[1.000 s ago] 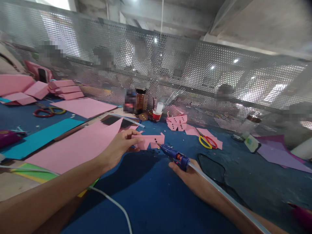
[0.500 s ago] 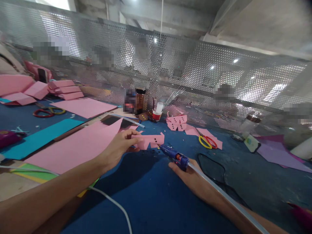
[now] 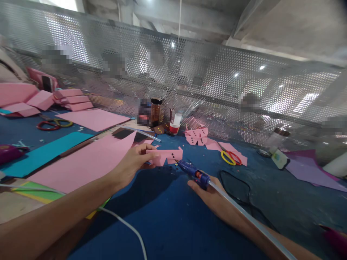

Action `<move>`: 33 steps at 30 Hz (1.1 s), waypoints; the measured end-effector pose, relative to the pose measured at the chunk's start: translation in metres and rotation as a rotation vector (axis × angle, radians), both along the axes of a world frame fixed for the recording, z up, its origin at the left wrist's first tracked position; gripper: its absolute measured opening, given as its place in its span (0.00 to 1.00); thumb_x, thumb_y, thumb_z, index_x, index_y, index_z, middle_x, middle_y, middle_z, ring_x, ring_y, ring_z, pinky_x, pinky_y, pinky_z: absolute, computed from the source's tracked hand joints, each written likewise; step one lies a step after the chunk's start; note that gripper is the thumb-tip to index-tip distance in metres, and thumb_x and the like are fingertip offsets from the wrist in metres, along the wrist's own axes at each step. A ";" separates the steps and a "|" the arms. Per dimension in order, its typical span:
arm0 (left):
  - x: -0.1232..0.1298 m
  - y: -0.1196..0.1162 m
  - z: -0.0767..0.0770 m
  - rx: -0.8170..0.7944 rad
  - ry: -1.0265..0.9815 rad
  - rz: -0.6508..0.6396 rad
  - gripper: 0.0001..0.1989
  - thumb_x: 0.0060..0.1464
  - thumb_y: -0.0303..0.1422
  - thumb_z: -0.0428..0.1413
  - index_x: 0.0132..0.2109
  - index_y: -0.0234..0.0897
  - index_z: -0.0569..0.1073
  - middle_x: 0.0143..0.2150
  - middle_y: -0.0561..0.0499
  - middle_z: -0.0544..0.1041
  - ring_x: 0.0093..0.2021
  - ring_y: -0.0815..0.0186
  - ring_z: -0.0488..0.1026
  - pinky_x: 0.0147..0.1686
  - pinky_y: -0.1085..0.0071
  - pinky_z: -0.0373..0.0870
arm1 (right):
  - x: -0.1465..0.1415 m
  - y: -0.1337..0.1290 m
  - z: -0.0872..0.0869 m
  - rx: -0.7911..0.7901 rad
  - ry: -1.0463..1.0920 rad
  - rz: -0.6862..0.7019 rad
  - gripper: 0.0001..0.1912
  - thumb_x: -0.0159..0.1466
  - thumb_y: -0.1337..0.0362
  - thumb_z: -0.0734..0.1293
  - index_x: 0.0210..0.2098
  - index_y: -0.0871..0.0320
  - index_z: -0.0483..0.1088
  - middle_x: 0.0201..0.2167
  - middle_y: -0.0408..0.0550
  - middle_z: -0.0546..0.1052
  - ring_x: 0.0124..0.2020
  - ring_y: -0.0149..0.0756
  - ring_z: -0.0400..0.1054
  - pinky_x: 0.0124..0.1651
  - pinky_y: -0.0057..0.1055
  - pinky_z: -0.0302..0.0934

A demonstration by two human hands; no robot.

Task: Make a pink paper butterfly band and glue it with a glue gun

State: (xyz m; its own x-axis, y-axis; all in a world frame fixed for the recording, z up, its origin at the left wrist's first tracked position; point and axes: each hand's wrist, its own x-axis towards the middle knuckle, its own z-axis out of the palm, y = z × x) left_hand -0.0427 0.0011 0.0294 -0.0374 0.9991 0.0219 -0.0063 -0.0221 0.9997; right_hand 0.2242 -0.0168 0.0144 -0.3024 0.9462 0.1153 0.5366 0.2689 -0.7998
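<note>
Between the thumb and fingers of my left hand (image 3: 142,156) is a small notched piece of pink paper (image 3: 162,156), with a few black squares near its right end. My right hand (image 3: 210,195) is closed round a blue glue gun (image 3: 192,172). A long clear glue stick (image 3: 246,213) sticks out of the gun's back and runs over my right forearm. The gun's nozzle is at the lower right part of the paper; whether it touches cannot be told. Similar pink cutouts with black squares (image 3: 197,137) lie farther back.
Yellow-and-red scissors (image 3: 231,158) lie on pink paper at the right. Behind stand a red-and-white cup (image 3: 175,127) and a brown jar (image 3: 156,111) before a perforated metal screen (image 3: 217,83). Large pink sheets (image 3: 89,159) cover the left; a white cable (image 3: 127,224) crosses in front.
</note>
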 end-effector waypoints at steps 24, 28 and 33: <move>-0.001 0.000 -0.002 -0.001 0.006 0.006 0.12 0.49 0.39 0.64 0.36 0.38 0.73 0.35 0.52 0.74 0.37 0.66 0.72 0.36 0.71 0.73 | 0.006 0.004 -0.018 0.048 0.006 -0.031 0.17 0.62 0.48 0.66 0.32 0.57 0.70 0.23 0.41 0.64 0.24 0.30 0.58 0.22 0.24 0.54; -0.001 0.000 -0.001 -0.005 0.004 -0.005 0.11 0.50 0.39 0.63 0.36 0.38 0.73 0.35 0.52 0.74 0.37 0.66 0.72 0.36 0.72 0.73 | 0.007 0.005 -0.022 0.043 0.001 -0.048 0.19 0.62 0.47 0.67 0.37 0.57 0.73 0.26 0.44 0.70 0.26 0.33 0.63 0.25 0.25 0.57; 0.000 -0.001 0.001 -0.011 0.005 0.001 0.12 0.49 0.39 0.64 0.36 0.38 0.73 0.34 0.53 0.74 0.36 0.66 0.72 0.36 0.72 0.73 | 0.007 0.006 -0.027 0.044 0.029 -0.067 0.19 0.61 0.47 0.67 0.37 0.57 0.73 0.27 0.44 0.71 0.27 0.33 0.65 0.25 0.25 0.58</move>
State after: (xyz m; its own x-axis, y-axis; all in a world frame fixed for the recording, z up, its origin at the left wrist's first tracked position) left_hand -0.0423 0.0000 0.0306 -0.0384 0.9992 0.0114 -0.0010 -0.0115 0.9999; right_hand 0.2314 -0.0106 -0.0128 -0.2342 0.9581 0.1647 0.5316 0.2680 -0.8035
